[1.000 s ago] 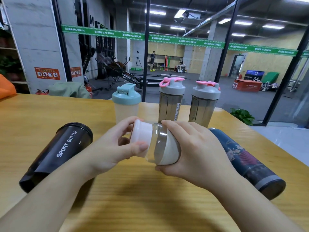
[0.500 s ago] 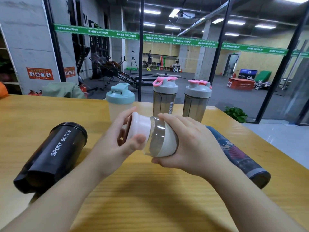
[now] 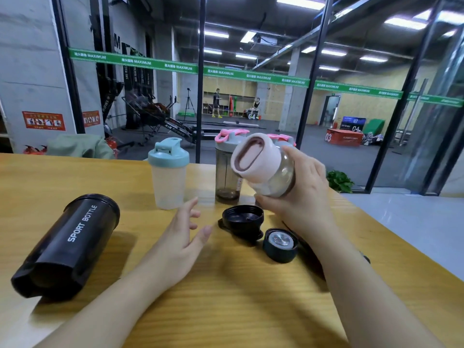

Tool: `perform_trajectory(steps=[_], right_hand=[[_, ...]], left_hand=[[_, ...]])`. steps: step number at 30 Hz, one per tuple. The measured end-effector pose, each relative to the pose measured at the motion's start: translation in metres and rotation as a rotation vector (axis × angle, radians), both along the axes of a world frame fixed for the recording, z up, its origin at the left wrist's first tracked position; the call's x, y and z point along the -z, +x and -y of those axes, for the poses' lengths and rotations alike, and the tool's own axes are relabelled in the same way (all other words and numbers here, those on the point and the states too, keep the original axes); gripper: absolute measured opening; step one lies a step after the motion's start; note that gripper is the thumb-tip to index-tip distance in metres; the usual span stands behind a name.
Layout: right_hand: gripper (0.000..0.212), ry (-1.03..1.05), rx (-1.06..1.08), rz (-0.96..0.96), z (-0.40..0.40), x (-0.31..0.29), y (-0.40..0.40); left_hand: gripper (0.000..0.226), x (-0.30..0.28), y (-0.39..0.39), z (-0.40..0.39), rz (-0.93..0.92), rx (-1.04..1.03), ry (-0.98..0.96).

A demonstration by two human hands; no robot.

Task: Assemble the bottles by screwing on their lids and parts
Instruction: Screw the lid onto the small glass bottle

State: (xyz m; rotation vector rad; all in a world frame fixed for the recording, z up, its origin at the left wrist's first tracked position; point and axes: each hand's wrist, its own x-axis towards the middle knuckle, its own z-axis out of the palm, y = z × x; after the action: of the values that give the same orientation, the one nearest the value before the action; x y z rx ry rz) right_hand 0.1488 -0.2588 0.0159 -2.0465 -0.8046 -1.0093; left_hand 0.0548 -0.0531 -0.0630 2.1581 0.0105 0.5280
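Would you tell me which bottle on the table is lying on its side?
The black SPORT BOTTLE at the left lies on its side, lidless; the blue-lidded shaker and pink-lidded shaker stand upright.

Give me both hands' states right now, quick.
Left hand: open, fingers spread above the table, holding nothing.
Right hand: closed round the clear bottle with the pink lid, held tilted in the air.

Small clear bottle (image 3: 281, 177), pale pink lid (image 3: 253, 156) on, tilted, lifted above table.
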Motion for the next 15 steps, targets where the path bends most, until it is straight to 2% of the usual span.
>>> perform_trajectory(steps=[3, 8, 15], right_hand=[[0.087, 0.063, 0.03, -0.151, 0.015, -0.004, 0.01], [0.077, 0.209, -0.07, -0.259, 0.033, -0.008, 0.031], [0.078, 0.206, -0.049, -0.365, 0.056, -0.012, 0.062]], left_hand=[[0.06, 0.007, 0.003, 0.007, -0.016, -0.032, 0.092], [0.062, 0.011, 0.007, 0.018, -0.078, -0.081, 0.271], [0.074, 0.011, 0.027, 0.027, -0.143, -0.106, 0.231]])
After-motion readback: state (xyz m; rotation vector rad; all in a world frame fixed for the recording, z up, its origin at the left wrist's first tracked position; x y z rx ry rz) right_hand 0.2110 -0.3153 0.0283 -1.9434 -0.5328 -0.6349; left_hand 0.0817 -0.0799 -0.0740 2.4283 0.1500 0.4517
